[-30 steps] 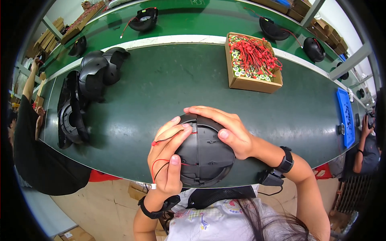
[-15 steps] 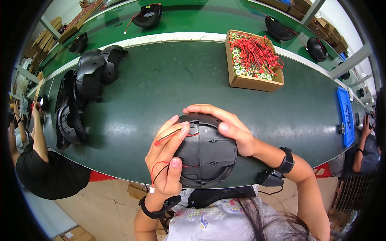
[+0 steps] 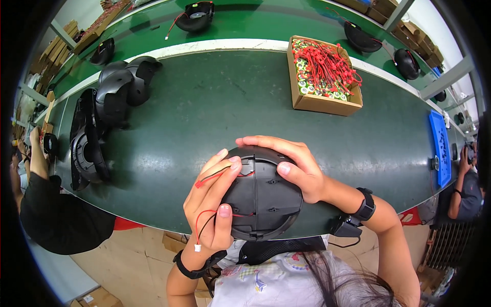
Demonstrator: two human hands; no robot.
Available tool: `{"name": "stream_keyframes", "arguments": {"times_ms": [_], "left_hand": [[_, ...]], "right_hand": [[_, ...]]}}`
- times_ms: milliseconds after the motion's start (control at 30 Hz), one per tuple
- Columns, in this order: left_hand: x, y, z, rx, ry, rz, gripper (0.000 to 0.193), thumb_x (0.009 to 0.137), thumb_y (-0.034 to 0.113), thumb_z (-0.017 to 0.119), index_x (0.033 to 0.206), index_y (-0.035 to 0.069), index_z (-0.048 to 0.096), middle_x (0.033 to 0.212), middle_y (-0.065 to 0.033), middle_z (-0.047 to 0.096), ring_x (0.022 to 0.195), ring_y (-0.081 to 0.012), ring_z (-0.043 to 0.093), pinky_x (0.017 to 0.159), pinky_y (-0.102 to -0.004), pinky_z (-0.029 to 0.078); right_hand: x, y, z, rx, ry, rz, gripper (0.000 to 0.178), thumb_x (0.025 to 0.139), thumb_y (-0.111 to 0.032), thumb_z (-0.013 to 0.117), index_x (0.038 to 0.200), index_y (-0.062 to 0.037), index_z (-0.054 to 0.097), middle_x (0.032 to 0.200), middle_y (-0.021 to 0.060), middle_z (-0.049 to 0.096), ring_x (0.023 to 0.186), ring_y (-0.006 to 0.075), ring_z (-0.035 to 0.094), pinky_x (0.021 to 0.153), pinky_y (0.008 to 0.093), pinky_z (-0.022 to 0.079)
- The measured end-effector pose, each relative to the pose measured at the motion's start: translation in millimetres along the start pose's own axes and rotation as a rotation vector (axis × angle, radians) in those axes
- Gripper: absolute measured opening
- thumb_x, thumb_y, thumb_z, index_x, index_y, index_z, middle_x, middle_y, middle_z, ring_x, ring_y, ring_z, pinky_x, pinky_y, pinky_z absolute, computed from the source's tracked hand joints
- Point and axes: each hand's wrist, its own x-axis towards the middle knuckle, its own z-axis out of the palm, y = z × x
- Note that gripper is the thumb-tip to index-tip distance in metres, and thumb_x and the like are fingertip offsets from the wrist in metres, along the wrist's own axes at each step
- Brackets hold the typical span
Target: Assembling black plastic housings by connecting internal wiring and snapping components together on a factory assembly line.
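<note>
Between my hands, at the near edge of the table, is a round black plastic housing (image 3: 276,197) with a seam down its middle. My left hand (image 3: 209,202) grips its left side, fingers closed over the rim. Two pairs of thin wires come out of the housing across my left fingers: one ends in a red connector (image 3: 198,184), the other in a white connector (image 3: 197,247). My right hand (image 3: 302,169) is wrapped round the upper right rim, thumb on the top face and fingers along the far edge.
A cardboard box (image 3: 327,106) of battery cells with red wires stands at the far right. Curved black shells (image 3: 112,94) are stacked at the left. A blue tray (image 3: 439,148) lies at the right edge. Beyond, a green conveyor (image 3: 245,23) carries black housings. Other people sit at both sides.
The housings on the far conveyor have shifted to the right. My hands and the held housing have barely moved. The person at the left has moved an arm.
</note>
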Motion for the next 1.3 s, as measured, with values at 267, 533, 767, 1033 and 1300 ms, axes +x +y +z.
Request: {"name": "stream_keyframes", "arguments": {"times_ms": [267, 533, 767, 1033, 1300], "left_hand": [[1, -1, 0, -0.009, 0.012, 0.006, 0.047, 0.091, 0.024, 0.039, 0.117, -0.008, 0.062, 0.114, -0.0233, 0.064, 0.114, -0.0455, 0.057, 0.099, -0.0481, 0.044], [3, -1, -2, -0.026, -0.012, 0.007, 0.046, 0.089, 0.023, 0.043, 0.116, -0.007, 0.063, 0.113, -0.0234, 0.064, 0.114, -0.0456, 0.057, 0.099, -0.0487, 0.044], [3, 1, -3, -0.027, -0.034, -0.004, 0.047, 0.09, 0.026, 0.043, 0.116, -0.006, 0.064, 0.113, -0.0229, 0.064, 0.113, -0.0456, 0.057, 0.1, -0.0496, 0.043], [2, -5, 1, -0.063, -0.011, 0.018, 0.049, 0.09, 0.03, 0.042, 0.115, -0.006, 0.064, 0.112, -0.0234, 0.064, 0.111, -0.0443, 0.058, 0.101, -0.0504, 0.042], [15, -28, 3, -0.069, 0.112, 0.096, 0.063, 0.095, 0.044, 0.035, 0.123, -0.008, 0.055, 0.128, -0.026, 0.052, 0.115, -0.0381, 0.054, 0.1, -0.0452, 0.041]], "right_hand": [[-2, -1, 1, -0.029, 0.037, -0.03, 0.049, 0.09, -0.02, 0.047, 0.132, 0.0059, 0.049, 0.132, 0.0223, 0.055, 0.122, 0.0339, 0.055, 0.104, 0.0389, 0.04], [2, 1, 2, 0.004, 0.013, -0.037, 0.049, 0.09, -0.022, 0.046, 0.131, 0.0056, 0.05, 0.13, 0.021, 0.057, 0.12, 0.0327, 0.056, 0.103, 0.0383, 0.041], [3, -5, -1, 0.089, -0.009, 0.07, 0.051, 0.09, -0.026, 0.047, 0.128, 0.0066, 0.052, 0.127, 0.0196, 0.059, 0.119, 0.0294, 0.057, 0.103, 0.038, 0.041], [4, -7, 3, 0.198, 0.003, 0.097, 0.059, 0.092, -0.036, 0.048, 0.135, 0.0043, 0.047, 0.141, 0.021, 0.046, 0.131, 0.0301, 0.045, 0.11, 0.0384, 0.032], [-8, -9, 19, 0.1, 0.234, 0.045, 0.052, 0.094, -0.029, 0.044, 0.131, 0.0078, 0.048, 0.13, 0.0191, 0.056, 0.121, 0.0262, 0.053, 0.105, 0.0353, 0.037]]}}
